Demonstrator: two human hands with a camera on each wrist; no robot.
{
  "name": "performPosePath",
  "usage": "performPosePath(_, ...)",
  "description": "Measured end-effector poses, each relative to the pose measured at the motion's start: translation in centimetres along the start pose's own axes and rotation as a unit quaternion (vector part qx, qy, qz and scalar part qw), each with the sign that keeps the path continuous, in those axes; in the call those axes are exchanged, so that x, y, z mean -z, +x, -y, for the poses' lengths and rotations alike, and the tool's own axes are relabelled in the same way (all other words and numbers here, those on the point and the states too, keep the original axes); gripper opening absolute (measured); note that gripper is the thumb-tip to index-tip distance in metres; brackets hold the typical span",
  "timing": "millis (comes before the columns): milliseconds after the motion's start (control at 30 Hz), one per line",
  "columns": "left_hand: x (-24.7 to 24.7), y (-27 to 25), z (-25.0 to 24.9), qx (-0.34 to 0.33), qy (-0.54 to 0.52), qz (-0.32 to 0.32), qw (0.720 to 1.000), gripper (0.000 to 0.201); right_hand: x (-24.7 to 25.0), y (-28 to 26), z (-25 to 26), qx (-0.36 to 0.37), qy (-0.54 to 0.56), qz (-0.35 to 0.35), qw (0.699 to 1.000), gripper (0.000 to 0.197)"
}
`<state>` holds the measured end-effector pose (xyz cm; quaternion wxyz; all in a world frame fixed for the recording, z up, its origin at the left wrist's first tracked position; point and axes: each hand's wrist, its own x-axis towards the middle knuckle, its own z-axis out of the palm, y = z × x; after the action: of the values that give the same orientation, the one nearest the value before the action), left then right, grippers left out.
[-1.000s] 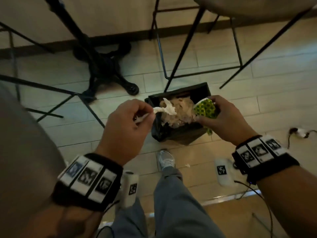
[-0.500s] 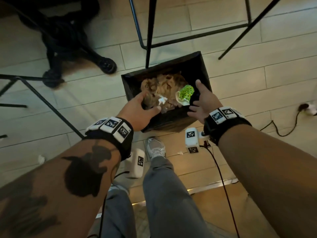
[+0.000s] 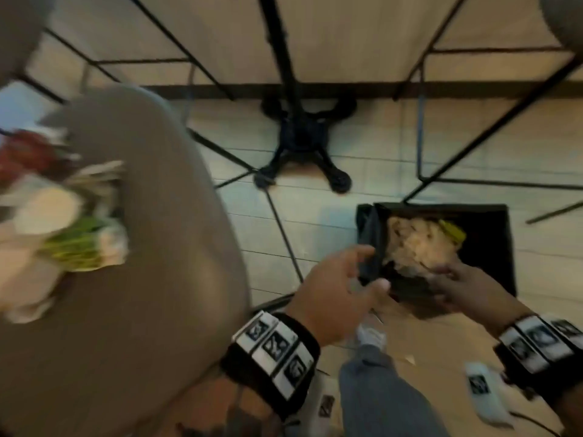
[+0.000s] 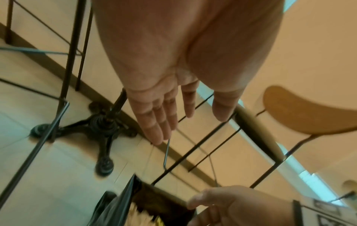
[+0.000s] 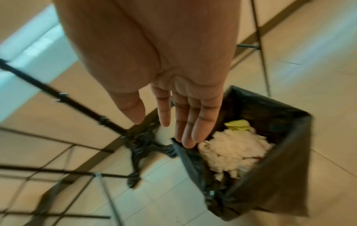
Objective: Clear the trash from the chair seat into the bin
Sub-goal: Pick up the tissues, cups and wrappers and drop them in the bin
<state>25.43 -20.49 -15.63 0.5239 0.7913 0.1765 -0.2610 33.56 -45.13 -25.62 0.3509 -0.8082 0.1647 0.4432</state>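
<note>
1. A grey-brown chair seat (image 3: 151, 279) fills the left of the head view; blurred trash (image 3: 63, 222) in white, green and red lies near its left edge.
2. A square bin (image 3: 492, 253) lined with a black bag stands on the tiled floor (image 3: 315, 222) to the right of the seat, holding crumpled pale paper (image 5: 233, 152) and a yellow-green scrap (image 5: 237, 125).
3. A black cast-iron table base (image 3: 303, 146) stands behind the bin.
4. The left hand (image 3: 340, 288) hovers at the bin's near left corner, fingers straight and spread, holding nothing.
5. The right hand (image 3: 467, 288) hovers over the bin's near edge, fingers straight, empty.
</note>
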Motion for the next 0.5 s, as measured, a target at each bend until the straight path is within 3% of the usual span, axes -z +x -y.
performPosePath(133,6.9,-8.7,-0.8,-0.049,-0.071,-0.036,0.996,0.029,-3.0,-8.6,9.5,0.143,-0.13,0.023,0.981,0.021)
performPosePath(233,11.6,-14.8,-0.1,-0.09,-0.089,-0.102,0.987,0.025,-5.7,-13.9,15.5,0.235,-0.161,0.034,0.958,0.011)
performPosePath(400,17.7,-21.9,3.5,-0.098,-0.067,-0.251,0.961,0.021,-10.9,-21.2,25.0,0.35,-0.195,0.035,0.916,0.027)
performPosePath(500,20.5,-23.6,5.8,-0.081,-0.007,-0.368,0.926,0.03,-14.4,-23.9,29.3,0.42,-0.206,0.031,0.883,0.047)
